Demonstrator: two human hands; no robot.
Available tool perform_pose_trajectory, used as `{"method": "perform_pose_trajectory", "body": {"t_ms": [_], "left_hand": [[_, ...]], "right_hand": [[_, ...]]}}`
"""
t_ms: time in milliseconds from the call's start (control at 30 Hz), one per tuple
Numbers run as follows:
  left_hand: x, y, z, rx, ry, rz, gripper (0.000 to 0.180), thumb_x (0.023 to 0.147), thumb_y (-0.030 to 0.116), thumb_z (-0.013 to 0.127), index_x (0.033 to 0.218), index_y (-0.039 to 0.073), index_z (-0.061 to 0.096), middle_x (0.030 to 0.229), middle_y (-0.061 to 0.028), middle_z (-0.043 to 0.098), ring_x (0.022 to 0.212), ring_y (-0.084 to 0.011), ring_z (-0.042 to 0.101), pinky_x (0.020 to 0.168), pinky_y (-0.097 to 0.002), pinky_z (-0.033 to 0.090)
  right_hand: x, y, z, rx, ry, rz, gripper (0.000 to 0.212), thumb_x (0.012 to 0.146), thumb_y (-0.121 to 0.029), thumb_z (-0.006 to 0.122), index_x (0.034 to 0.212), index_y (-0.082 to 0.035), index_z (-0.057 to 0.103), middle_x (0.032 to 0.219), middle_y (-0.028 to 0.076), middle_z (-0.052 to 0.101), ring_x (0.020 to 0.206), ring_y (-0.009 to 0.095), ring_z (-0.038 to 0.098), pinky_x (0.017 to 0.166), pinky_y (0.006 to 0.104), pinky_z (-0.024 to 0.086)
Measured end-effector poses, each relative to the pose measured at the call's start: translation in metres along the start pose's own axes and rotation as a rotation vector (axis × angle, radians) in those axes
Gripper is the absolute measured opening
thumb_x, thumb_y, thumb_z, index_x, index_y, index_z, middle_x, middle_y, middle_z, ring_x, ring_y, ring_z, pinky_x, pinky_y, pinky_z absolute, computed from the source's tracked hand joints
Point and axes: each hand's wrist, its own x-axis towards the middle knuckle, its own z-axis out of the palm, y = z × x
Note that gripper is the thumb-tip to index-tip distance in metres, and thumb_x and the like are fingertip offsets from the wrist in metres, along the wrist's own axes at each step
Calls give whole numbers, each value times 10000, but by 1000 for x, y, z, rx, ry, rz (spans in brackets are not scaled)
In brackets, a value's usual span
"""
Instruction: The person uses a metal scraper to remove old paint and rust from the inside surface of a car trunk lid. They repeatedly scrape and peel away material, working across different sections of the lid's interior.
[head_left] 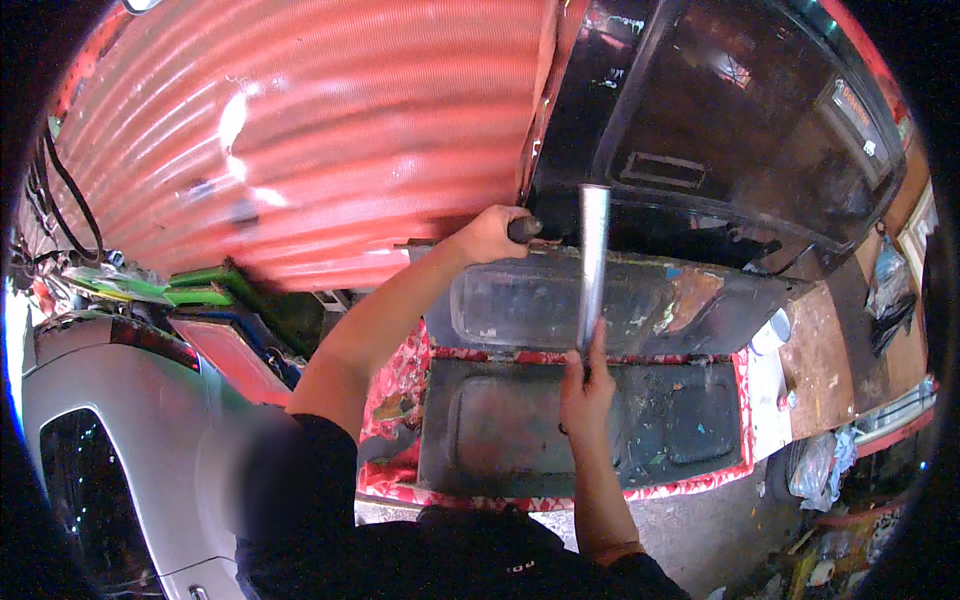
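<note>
My left hand (pixel 487 236) is closed around a dark, round-ended object (pixel 523 229) at the far upper edge of a worn grey metal panel (pixel 530 300). Most of that object is hidden inside the fist, so I cannot tell its kind. In my right hand (pixel 587 395) a shiny silver metal tube (pixel 593 250) stands nearly upright, gripped at its lower end. The tube passes in front of the panel and appears apart from my left hand. Below my right hand lies a second dark panel section (pixel 520 420) with pressed recesses, edged by red-and-white patterned cloth (pixel 400 400).
A red corrugated sheet (pixel 350 130) rises behind at left, beside a large black panel (pixel 720 120). A silver car (pixel 150 420) stands close at left. To the right are a white tub (pixel 771 332), a brown board (pixel 825 350) and plastic bags (pixel 815 470).
</note>
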Motion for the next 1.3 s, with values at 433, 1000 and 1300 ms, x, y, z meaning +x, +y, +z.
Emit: {"method": "perform_pose_trajectory", "body": {"t_ms": [433, 1000, 1300], "left_hand": [[1, -5, 7, 30, -9, -7, 424, 588, 125, 729, 974, -20, 632, 820, -115, 645, 762, -190, 600, 748, -342, 497], [-30, 2, 32, 524, -208, 387, 429, 675, 240, 701, 1053, 60, 609, 1000, -140, 627, 936, -343, 609, 819, -439, 509], [-32, -8, 57, 668, -162, 436, 319, 685, 236, 675, 960, 100, 588, 957, -87, 544, 878, -334, 600, 773, -451, 514]], "right_hand": [[-10, 26, 2, 95, -13, 39, 540, 957, -144, 530, 1462, -151, 339, 634, -19, 484, 498, 77, 373, 480, 233, 379], [-18, 16, -18, 587, -3, 219, 607, 939, -80, 517, 1490, -137, 268, 668, -28, 473, 493, 57, 421, 438, 219, 382], [-30, 31, -38, 462, -4, 311, 613, 942, -126, 539, 1491, -142, 267, 741, -10, 504, 534, 61, 449, 457, 216, 406]]}}
